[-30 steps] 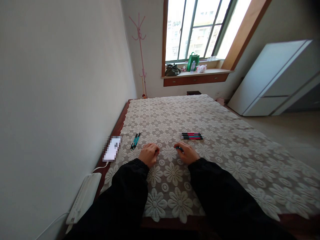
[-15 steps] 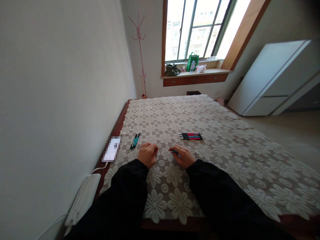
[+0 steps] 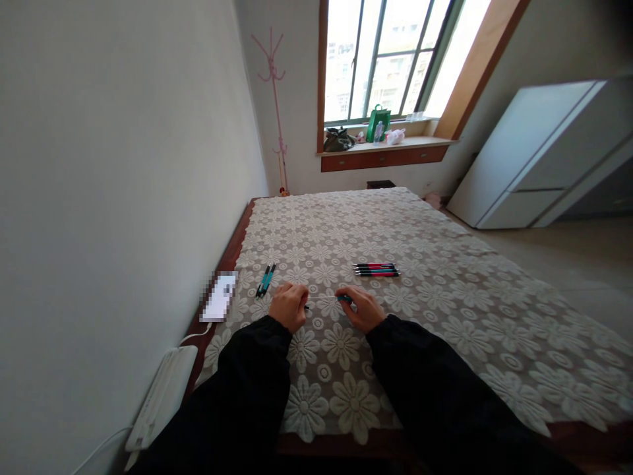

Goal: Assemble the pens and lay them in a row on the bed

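Observation:
My left hand (image 3: 289, 307) is closed in a pinch, and a small dark pen part (image 3: 307, 307) peeks out below its fingertips. A thin white pen refill (image 3: 322, 297) stretches level across the gap between my hands. On the other side, my right hand (image 3: 363, 308) grips a teal pen barrel (image 3: 345, 299), mostly covered by fingers and thumb. Two teal-and-black pens (image 3: 266, 280) lie side by side just beyond my left hand. Past my right hand, several red, teal and black pens (image 3: 376, 270) rest in a neat row on the lace tablecloth (image 3: 341, 346).
A phone (image 3: 220, 297) with a blurred screen and a cable lies at the table's left edge. Closer in, a white power strip (image 3: 163, 396) sits along the wall. A pink coat stand (image 3: 277, 112), a windowsill with bags (image 3: 378, 123) and a white fridge (image 3: 529, 152) stand beyond.
My hands have drawn very slightly apart, with a little more white refill between them. More of the teal barrel shows at my right fingertips. The view has shifted slightly.

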The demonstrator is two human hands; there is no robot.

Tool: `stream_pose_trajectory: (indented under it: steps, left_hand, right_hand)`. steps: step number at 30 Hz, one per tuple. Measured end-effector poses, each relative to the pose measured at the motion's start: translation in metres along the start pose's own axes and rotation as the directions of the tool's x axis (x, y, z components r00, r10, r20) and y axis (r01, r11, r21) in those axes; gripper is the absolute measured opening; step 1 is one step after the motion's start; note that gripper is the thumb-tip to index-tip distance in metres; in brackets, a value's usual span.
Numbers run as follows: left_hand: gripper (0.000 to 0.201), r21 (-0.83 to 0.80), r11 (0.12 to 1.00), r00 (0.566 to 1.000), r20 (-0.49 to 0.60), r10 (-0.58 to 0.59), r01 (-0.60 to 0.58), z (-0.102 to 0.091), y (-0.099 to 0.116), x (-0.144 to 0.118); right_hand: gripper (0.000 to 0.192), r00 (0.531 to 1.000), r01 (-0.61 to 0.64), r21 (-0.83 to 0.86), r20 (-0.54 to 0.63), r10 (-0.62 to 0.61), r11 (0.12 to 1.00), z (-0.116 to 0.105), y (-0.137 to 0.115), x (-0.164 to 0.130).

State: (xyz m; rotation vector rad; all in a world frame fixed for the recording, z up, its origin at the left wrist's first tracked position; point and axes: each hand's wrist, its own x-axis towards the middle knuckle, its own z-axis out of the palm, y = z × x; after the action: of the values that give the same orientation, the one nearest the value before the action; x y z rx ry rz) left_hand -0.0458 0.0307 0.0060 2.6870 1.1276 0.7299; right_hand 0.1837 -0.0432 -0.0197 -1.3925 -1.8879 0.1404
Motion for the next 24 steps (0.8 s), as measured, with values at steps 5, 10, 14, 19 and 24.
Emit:
stream_pose_trajectory:
  steps: [5, 10, 14, 19, 24]
  left_hand:
    - [0.011, -0.013, 1.0, 0.999, 0.031, 0.025, -0.024, 0.0, 0.0, 0.0]
    - [0.012, -0.046, 0.996, 0.996, 0.047, 0.076, -0.073, 0.0, 0.004, 0.0]
    - [0.006, -0.112, 0.987, 0.989, 0.078, 0.123, -0.114, 0.001, 0.008, -0.002]
    - [0.008, -0.174, 0.972, 0.983, 0.067, 0.171, -0.157, 0.003, 0.009, -0.003]
    - [0.009, -0.169, 0.974, 0.984, 0.073, 0.163, -0.149, 0.005, 0.007, -0.003]
  right_hand:
    - [0.016, 1.0, 0.013, -0.007, 0.006, -0.013, 1.0, 0.0, 0.002, 0.0]
    - [0.016, 0.998, 0.023, -0.017, 0.065, -0.022, 1.0, 0.003, 0.002, 0.0]
    - [0.017, 0.986, 0.064, 0.054, 0.153, -0.072, 0.996, 0.005, -0.003, 0.0]
    - [0.016, 0.975, 0.096, 0.11, 0.188, -0.115, 0.989, 0.004, -0.009, 0.0]
    - [0.016, 0.973, 0.118, 0.084, 0.191, -0.132, 0.99, 0.004, -0.011, 0.0]
